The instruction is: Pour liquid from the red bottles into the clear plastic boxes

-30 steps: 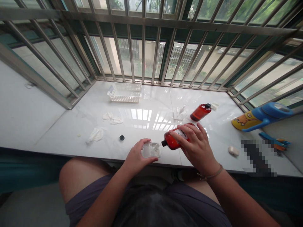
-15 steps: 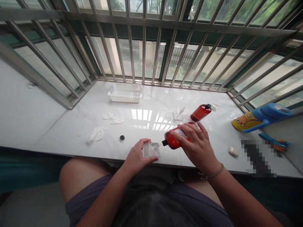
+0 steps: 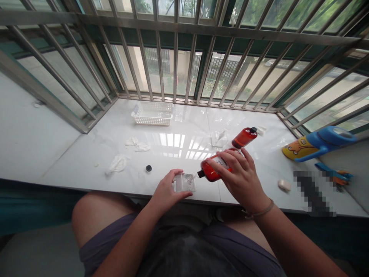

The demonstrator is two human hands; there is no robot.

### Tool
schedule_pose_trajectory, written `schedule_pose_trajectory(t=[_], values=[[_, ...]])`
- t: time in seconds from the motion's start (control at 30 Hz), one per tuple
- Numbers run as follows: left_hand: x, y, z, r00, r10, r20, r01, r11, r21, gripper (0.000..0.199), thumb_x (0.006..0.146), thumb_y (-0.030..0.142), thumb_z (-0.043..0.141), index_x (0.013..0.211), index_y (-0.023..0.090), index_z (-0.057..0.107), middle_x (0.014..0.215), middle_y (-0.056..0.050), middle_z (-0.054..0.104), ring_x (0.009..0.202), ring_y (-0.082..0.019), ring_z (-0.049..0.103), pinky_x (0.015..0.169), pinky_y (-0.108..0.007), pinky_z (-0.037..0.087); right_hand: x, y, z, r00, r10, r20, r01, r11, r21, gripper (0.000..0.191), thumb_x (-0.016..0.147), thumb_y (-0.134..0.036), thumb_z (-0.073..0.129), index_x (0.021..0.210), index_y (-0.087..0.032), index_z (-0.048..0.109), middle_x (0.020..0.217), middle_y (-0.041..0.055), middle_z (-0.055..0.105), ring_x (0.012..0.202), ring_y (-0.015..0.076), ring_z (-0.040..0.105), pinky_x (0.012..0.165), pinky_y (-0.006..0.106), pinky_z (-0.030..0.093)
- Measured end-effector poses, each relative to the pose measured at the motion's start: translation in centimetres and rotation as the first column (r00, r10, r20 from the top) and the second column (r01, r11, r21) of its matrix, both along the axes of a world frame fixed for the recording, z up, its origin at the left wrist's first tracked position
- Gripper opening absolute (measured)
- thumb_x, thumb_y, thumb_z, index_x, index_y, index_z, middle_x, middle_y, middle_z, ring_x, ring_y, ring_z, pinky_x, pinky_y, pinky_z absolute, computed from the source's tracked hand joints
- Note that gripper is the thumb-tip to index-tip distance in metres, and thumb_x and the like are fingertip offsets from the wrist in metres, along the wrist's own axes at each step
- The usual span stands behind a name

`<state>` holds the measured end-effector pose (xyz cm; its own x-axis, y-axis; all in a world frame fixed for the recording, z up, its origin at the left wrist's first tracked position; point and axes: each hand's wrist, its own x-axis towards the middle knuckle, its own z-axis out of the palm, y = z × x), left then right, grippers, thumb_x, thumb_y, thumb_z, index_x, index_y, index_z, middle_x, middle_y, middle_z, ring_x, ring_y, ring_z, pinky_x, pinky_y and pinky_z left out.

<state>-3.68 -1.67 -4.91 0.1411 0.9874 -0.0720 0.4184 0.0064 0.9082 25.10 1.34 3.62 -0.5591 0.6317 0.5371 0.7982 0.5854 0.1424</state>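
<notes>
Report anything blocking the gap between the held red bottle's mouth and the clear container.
Nothing visible blocks it: the red bottle in the right hand points its black mouth at the clear container held by the left hand, and only clear liquid shows in between.

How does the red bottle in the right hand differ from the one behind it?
The held bottle is tilted in the right hand; the rear bottle rests on the white counter. Clear liquid leaves the held bottle, none the rear bottle. The held bottle shows a white label; the rear bottle shows none. Both look red with black tops.
</notes>
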Motion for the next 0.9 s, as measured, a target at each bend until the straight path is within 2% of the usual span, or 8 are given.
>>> schedule_pose_trajectory(t=[0.4, 0.6, 0.9], values=[[0.14, -0.07, 0.14, 1.000, 0.001, 0.007, -0.001, 1.000, -0.011, 0.077, 0.071, 0.044, 0.098, 0.137, 0.030, 0.062, 0.139, -0.007, 0.072, 0.128, -0.032, 0.068, 0.111, -0.049, 0.056, -0.04, 0.04, 0.25, 1.000, 0.013, 0.016, -0.014, 1.000, 0.010, 0.059, 0.100, -0.005, 0.066, 0.150, -0.037, 0.064, 0.143, 0.0089, 0.068, 0.139, 0.0308, 0.059, 0.131, 0.066, 0.032], [0.17, -0.06, 0.16, 1.000, 0.007, 0.005, -0.007, 1.000, -0.007, 0.076, 0.070, 0.043, 0.099, 0.135, 0.031, 0.063, 0.136, -0.005, 0.073, 0.125, -0.031, 0.070, 0.108, -0.045, 0.057, -0.04, 0.07, 0.29, 1.000, 0.012, 0.021, -0.013, 1.000, 0.010, 0.065, 0.100, -0.004, 0.065, 0.154, -0.040, 0.059, 0.143, 0.0080, 0.068, 0.139, 0.0305, 0.059, 0.132, 0.065, 0.031], [0.21, -0.10, 0.45, 1.000, 0.001, 0.005, -0.001, 1.000, -0.031, 0.075, 0.072, 0.042, 0.098, 0.136, 0.030, 0.062, 0.139, -0.005, 0.071, 0.127, -0.031, 0.069, 0.109, -0.046, 0.056, -0.18, 0.11, 0.38, 0.998, 0.028, 0.049, -0.030, 0.999, 0.024, 0.068, 0.100, -0.005, 0.064, 0.156, -0.041, 0.056, 0.142, 0.0064, 0.069, 0.141, 0.0290, 0.058, 0.132, 0.064, 0.030]])
